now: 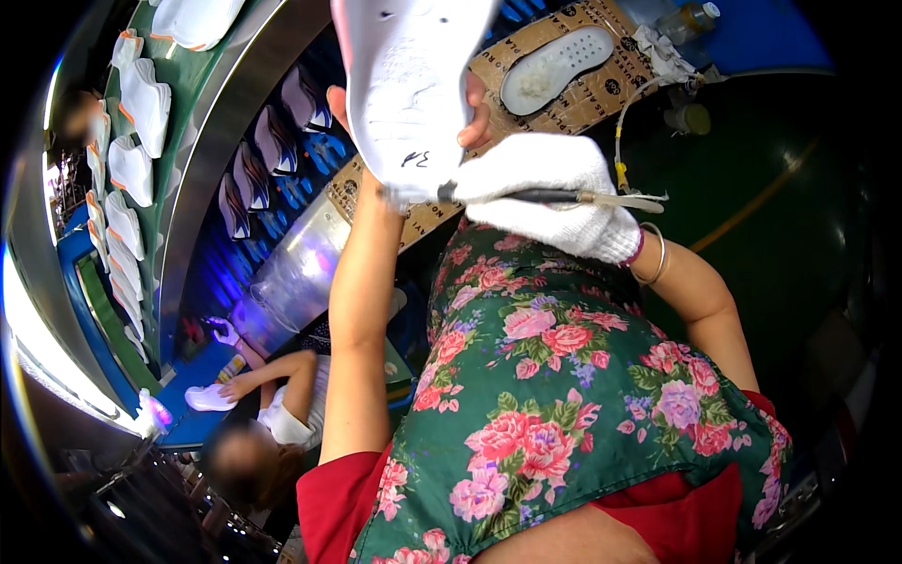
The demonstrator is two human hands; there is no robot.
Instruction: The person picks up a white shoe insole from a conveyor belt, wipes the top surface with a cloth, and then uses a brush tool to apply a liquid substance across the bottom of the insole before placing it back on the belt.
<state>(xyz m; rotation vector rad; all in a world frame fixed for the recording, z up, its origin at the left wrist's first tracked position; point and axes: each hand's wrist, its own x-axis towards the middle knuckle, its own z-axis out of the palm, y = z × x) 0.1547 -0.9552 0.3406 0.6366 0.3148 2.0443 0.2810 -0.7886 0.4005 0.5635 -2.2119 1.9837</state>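
Observation:
My bare left hand (474, 117) holds up a white shoe sole (409, 85) close to the camera, its flat underside facing me with a small dark mark on it. In a white knit glove, my right hand (545, 188) grips a thin brush (601, 198) by its dark handle, the handle end touching the sole's lower edge and the pale bristles pointing right. Below both hands hangs my green apron (554, 376) printed with pink flowers.
Another white sole (556, 68) lies on brown cardboard (601, 38) ahead. A small bottle (691, 19) with a tube stands at the top right. At left, a blue-lit conveyor (282, 160) carries several soles, with white soles (132, 122) on a green belt. A seated co-worker (268, 423) handles a sole at lower left.

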